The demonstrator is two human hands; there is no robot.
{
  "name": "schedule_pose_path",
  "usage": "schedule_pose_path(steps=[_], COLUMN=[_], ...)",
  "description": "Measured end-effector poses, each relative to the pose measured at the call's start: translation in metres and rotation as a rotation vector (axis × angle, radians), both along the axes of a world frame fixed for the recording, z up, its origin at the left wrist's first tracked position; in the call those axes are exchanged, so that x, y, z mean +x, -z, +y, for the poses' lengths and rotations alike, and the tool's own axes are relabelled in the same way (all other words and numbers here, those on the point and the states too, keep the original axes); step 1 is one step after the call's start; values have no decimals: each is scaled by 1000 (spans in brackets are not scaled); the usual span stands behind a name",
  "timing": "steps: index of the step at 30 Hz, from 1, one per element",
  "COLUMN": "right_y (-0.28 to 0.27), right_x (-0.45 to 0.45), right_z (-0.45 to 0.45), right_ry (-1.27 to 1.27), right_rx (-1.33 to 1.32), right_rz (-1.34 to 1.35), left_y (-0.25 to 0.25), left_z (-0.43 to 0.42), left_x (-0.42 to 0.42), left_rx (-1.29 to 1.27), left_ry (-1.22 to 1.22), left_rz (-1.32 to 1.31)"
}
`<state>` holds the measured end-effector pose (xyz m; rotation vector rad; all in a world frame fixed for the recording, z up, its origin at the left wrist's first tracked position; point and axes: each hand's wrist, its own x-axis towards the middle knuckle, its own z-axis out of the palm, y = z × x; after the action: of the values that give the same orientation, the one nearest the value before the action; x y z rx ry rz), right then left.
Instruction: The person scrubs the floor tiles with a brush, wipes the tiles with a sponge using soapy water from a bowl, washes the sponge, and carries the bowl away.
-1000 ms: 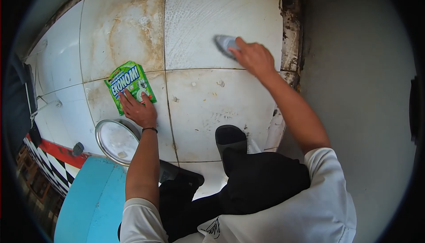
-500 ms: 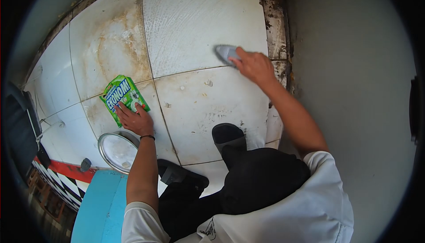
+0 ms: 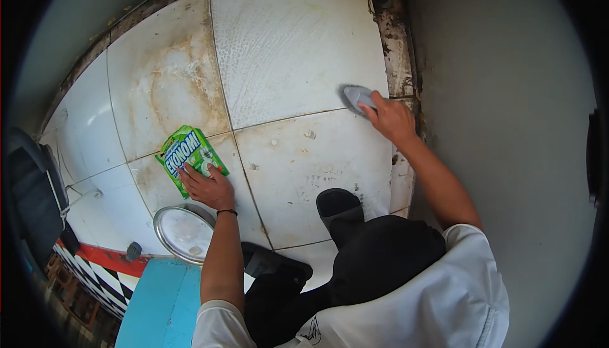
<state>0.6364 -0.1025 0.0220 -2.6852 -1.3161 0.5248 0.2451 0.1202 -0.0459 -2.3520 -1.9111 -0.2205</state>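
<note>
Green packet [image 3: 190, 149], left: "EKONOMI" in large white letters
Packet's smaller print: unreadable, partly under the left fingers [image 3: 195, 180]
White shirt [image 3: 412, 303], near: dark mark, illegible

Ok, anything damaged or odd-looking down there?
Yes: the tile beyond the packet is blotched brown, unlike the paler tile to its right, and the edging by the right wall looks blackened and patchy.

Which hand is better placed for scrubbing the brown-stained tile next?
Probably the right hand: it holds the gray scrub brush, whereas the left hand, though nearer, rests on the green EKONOMI packet.
</note>
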Motion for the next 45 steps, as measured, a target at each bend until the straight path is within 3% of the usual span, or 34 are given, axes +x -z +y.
schedule_pose_path(steps=[5, 8, 11, 15, 18, 21, 23, 25, 26, 28, 30, 33, 35, 38, 41, 42, 45], right_y=[-13, -5, -1, -27, -5, 8, 8, -3, -4, -10, -16, 4, 4, 29, 12, 20, -2], right_x=[108, 152, 121, 14, 70, 153, 173, 130, 88, 14, -19, 36, 112, 201, 163, 134, 7], right_z=[147, 206, 226, 161, 141, 199, 257, 305, 313, 295, 247, 189, 187, 239, 323, 341, 287], right_ry=[130, 278, 207, 36, 196, 247, 300, 239, 103, -94, -135, 80, 163, 272, 294, 110, -159], right_rx=[-37, 107, 56, -129, 1, 63, 105, 43, 95, 76, -30, 39, 77, 174, 91, 125, 136], right_rz=[-124, -98, 46, 115, -25, -211, -94, 98, 19, 141, 197, 5, -228, -364, 6, -43, 126], left_y=[2, -3, -9, -6, -9, -10, -9, -9, -10, -13, -13, -11, -10, -10, -11, -12, -13], left_z=[0, 0, 2, 4, 5, 3, 4, 5, 5, 4, 6, 4, 5, 6, 6, 5, 8], left_x=[-2, 3, -1, 3, 7, 5, 6, 4, 4, 5, 3, 4, 6, 7, 7, 6, 4], left_rx=[-7, -57, -85, -101, -97, -103, -105, -118, -124, -126, -132, -132, -124, -120, -122, -130, -139], left_ry=[5, -22, -15, -37, -29, -31, -26, -20, -22, -19, -6, -13, -17, -13, -11, -16, -15], left_rz=[0, -13, -25, -32, -41, -38, -38, -38, -40, -25, -15, -23, -21, -25, -30, -17, -8])
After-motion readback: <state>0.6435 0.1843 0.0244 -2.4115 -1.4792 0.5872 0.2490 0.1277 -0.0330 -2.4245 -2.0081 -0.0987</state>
